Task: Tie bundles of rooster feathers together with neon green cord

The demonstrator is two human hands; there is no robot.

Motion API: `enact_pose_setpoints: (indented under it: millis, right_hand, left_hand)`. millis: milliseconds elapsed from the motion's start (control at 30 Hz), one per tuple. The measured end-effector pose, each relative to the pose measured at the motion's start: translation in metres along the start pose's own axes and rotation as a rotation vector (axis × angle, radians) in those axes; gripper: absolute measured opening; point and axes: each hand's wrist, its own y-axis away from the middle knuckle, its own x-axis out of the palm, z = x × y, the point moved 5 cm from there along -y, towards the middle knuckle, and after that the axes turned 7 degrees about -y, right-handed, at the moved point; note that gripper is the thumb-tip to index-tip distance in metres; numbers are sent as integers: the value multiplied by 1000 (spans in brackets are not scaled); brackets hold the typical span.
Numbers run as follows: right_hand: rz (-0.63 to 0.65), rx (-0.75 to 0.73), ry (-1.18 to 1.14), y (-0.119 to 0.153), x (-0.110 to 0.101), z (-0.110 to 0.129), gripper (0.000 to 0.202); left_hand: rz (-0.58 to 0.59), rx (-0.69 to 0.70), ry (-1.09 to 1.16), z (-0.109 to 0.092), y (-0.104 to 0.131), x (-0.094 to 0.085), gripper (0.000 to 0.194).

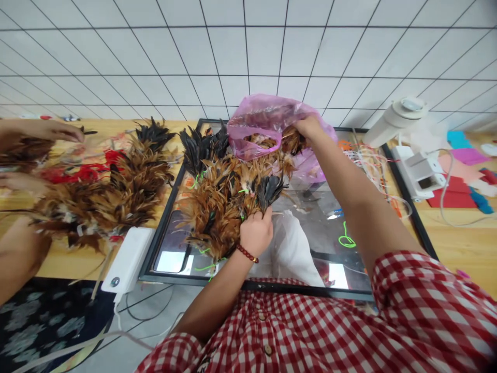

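Note:
My left hand (257, 233), with a red bead bracelet at its wrist, rests at the lower edge of brown and black feather bundles (217, 202); its fingers touch a dark tuft (268, 190), and whether they grip it cannot be made out. Farther back, my right hand (308, 128) reaches into the mouth of a pink plastic bag (267, 111) that holds more brown feathers (292, 141). The fingers of that hand are hidden by the bag and feathers. Bright green ties (347, 239) show among the bundles and on the black-framed glass panel (310, 207).
At the left, another person's hands (64, 130) work by feather bundles (116, 199) and red strands (83, 172). A white power box (128, 259) stands at the panel's left edge. To the right are a white cylinder (396, 122), white device (419, 173), cables and coloured sheets (452, 191).

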Motion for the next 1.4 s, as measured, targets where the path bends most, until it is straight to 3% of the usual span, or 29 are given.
enact_pose_setpoints:
  millis: [100, 200, 433, 600, 700, 800, 867, 933, 1033, 1100, 1200, 1267, 1333, 1400]
  right_hand:
    - [-4, 144, -188, 48, -5, 0, 30]
    - [60, 150, -174, 96, -17, -2, 32]
    - [290, -64, 378, 172, -51, 8, 54]
    - [371, -199, 925, 206, -59, 13, 52]
    - [465, -324, 1048, 216, -65, 15, 52]
    - [551, -362, 889, 205, -76, 25, 57]
    - [567, -325, 711, 183, -77, 36, 58]
    - [512, -255, 577, 151, -69, 47, 50]
    - [330, -226, 537, 96, -38, 54, 41]
    - [237, -172, 587, 62, -13, 47, 44]
    - [298, -31, 631, 23, 23, 22, 49]
    - [322, 10, 655, 4, 35, 5, 51]
    - [287, -34, 658, -8, 38, -6, 45]
    - [276, -184, 599, -12, 36, -5, 39]
  left_hand:
    - [-10, -2, 3, 0, -1, -3, 52]
    - [-15, -3, 6, 0, -1, -6, 53]
    - [-31, -11, 12, -3, 4, -20, 53]
    - [-40, -11, -25, -5, 9, -32, 49]
    - [-39, -45, -46, 0, 9, -34, 50]
    - [-31, -66, -47, 4, 7, -31, 52]
    - [-28, -69, -42, 6, 7, -28, 52]
    - [-32, -69, -34, 6, 7, -25, 52]
    - [-34, -56, -25, 5, 7, -18, 51]
    - [-33, -48, -23, 5, 6, -14, 51]
    - [-23, -55, -18, 6, 5, -8, 52]
    - [-9, -73, -11, 9, 4, -6, 53]
    - [8, -89, -3, 10, 4, -6, 53]
    - [23, -98, 5, 11, 3, -6, 53]
